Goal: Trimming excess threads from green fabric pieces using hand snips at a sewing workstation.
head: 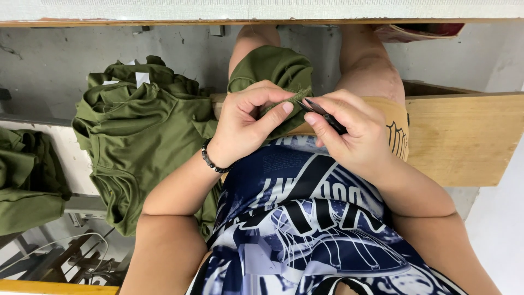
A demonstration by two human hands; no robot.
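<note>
Pinching a seam of the olive green garment (275, 71) over the lap, the left hand (245, 123) holds it taut while the right hand (349, 128) grips small dark snips (322, 114); the blades, close to the left thumb, could nick skin or cloth; their tips are hard to make out.

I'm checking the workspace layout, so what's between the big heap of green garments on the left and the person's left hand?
In the head view, nothing separate: the heap of green garments runs right up to the left hand, whose wrist wears a black bead bracelet.
</note>
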